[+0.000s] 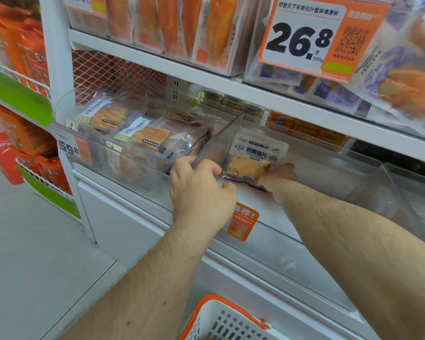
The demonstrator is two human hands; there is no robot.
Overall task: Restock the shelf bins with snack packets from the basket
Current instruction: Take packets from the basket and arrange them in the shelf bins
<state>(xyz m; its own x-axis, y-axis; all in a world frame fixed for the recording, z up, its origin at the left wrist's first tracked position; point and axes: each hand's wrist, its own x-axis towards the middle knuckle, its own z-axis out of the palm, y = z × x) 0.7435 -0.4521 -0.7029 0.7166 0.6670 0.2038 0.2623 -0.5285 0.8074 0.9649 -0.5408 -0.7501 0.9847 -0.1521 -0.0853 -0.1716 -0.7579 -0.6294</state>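
Restocking looks barely begun in this bin (329, 168): my right hand (277, 179) reaches inside the clear compartment and pinches the lower edge of a single fish-snack packet (254, 158), standing it near the front corner, with bare floor beyond. My left hand (201, 187) curls over the top of the clear divider (219, 138), steadying it. Neighbouring bin (123, 153) on the left already holds several packets. Basket (221, 320) waits below; I cannot tell what remains inside.

"26.8 元 500g" on orange price tag (312, 38) — "59.8" on bin tag (71, 147)
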